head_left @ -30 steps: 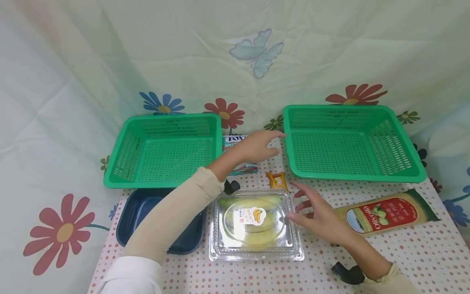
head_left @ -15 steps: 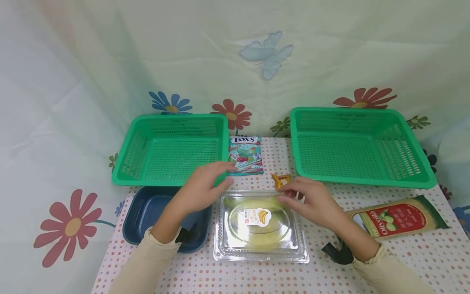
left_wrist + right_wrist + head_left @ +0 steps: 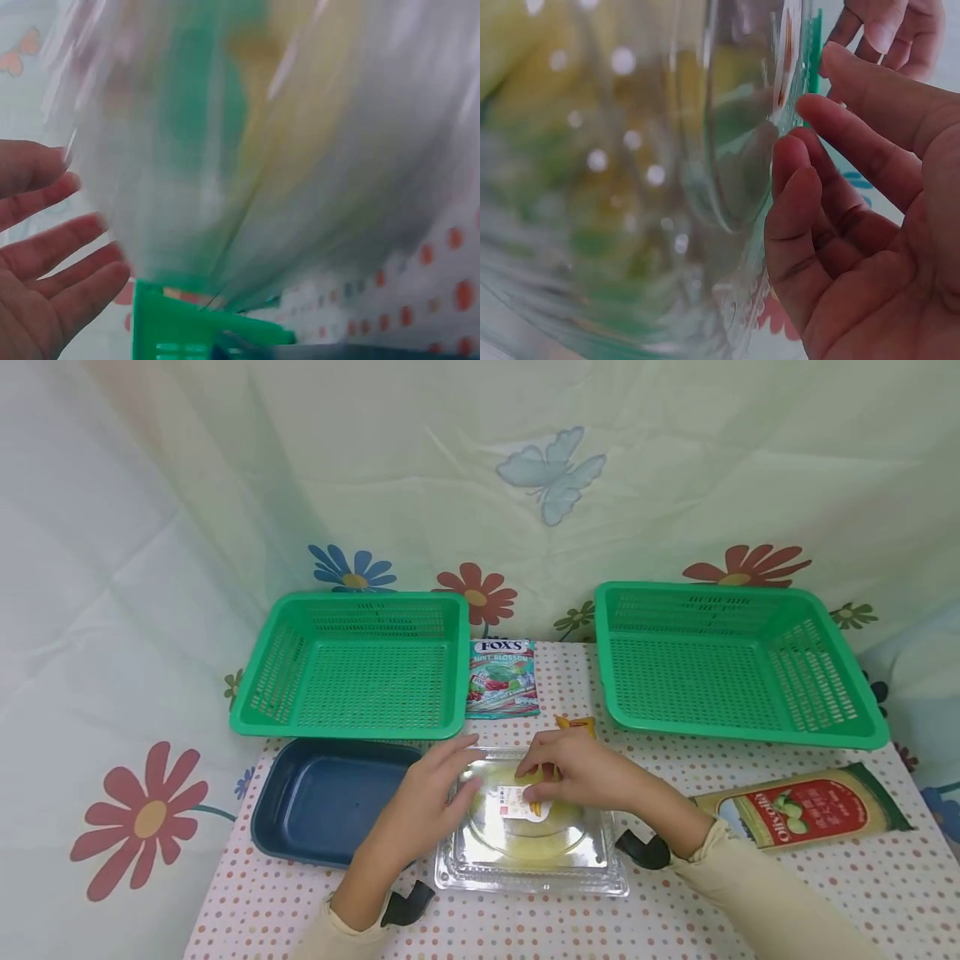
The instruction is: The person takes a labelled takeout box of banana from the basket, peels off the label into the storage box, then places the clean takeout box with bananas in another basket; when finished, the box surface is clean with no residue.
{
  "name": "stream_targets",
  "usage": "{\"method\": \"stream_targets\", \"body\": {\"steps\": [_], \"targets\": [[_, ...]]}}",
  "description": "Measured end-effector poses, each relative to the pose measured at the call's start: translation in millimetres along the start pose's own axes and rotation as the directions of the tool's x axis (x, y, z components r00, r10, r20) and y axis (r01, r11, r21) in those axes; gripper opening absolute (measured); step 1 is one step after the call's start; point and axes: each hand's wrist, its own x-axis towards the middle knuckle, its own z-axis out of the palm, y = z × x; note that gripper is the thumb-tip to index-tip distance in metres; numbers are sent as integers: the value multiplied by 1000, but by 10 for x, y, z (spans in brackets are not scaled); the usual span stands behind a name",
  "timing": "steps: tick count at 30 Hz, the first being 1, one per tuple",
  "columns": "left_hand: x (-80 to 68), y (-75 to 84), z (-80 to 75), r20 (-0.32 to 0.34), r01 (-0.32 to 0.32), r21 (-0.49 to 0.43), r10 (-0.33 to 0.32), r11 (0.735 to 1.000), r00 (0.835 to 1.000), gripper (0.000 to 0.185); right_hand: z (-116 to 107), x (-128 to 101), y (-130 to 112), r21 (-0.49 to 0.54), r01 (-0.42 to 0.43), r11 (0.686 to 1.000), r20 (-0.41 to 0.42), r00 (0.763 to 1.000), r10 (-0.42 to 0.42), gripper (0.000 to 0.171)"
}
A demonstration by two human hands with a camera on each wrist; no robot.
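A clear plastic box of bananas [image 3: 536, 868] with a banana label [image 3: 516, 802] on its lid sits at the front middle of the table. My left hand [image 3: 427, 802] is at the box's left side, fingers extended along its edge; in the left wrist view the fingers [image 3: 67, 247] are spread beside the blurred box. Over the lid, next to the label, is my right hand [image 3: 588, 772] with loosely bent fingers. The right wrist view has those fingertips [image 3: 791, 161] right at the lid's surface, gripping nothing. A small orange snack packet [image 3: 576, 725] is partly hidden behind the right hand.
Green baskets stand at the back left [image 3: 375, 732] and back right [image 3: 738, 737]. Between them lies a FOX'S candy bag [image 3: 504, 681]. A dark blue tray [image 3: 322, 810] is left of the box, and an Olivoila pack [image 3: 817, 810] lies at right.
My left hand has drawn back from the far middle, past the candy bag, to the box's left edge. The right hand has moved left from beside the box to over its lid.
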Motion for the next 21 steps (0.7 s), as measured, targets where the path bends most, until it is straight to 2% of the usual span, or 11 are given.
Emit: {"method": "stream_targets", "body": {"steps": [7, 15, 18, 21], "targets": [[-169, 4, 186, -62, 27, 61, -23, 998, 998, 37, -16, 69, -47, 31, -43, 999, 102, 994, 40, 23], [-277, 0, 358, -126, 124, 103, -111, 987, 986, 48, -75, 134, -96, 6, -25, 1000, 166, 986, 24, 26], [-270, 8, 374, -129, 141, 90, -129, 986, 983, 51, -75, 187, -110, 9, -30, 999, 175, 984, 28, 24], [-259, 16, 386, -100, 152, 94, -143, 984, 985, 53, -59, 240, -131, 30, -52, 998, 188, 981, 45, 24]]}}
